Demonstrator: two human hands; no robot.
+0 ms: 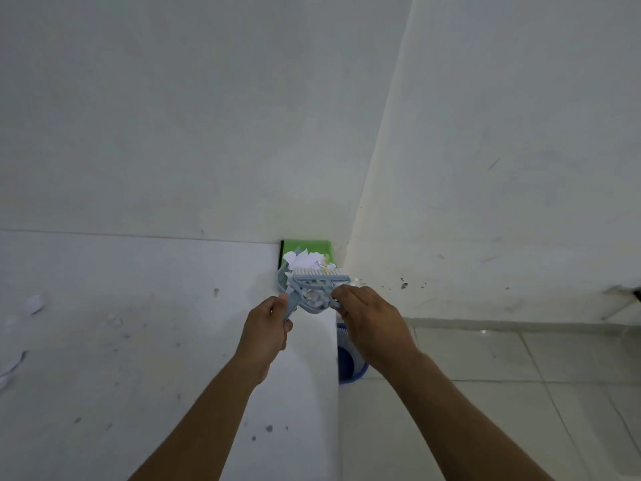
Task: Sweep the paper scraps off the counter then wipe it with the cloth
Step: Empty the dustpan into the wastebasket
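Head view: left hand (268, 326) fingers curled tight round dustpan (295, 300) handle; right hand (371, 319) pinches brush (321, 277) handle. Paper scraps (307, 260) heaped atop green cloth (314, 245) at counter (138, 341) corner.

We see only the far strip of the green cloth (308, 245); white paper scraps (305, 260) and the brush (317, 274) cover the rest. The dustpan (305, 303) is mostly hidden behind the brush and both hands, so we cannot make out its rim. A blue bin (348, 362) on the floor shows only a sliver past the counter (138, 341) edge and our right forearm. A dark object (636, 294) is cut off at the right edge.
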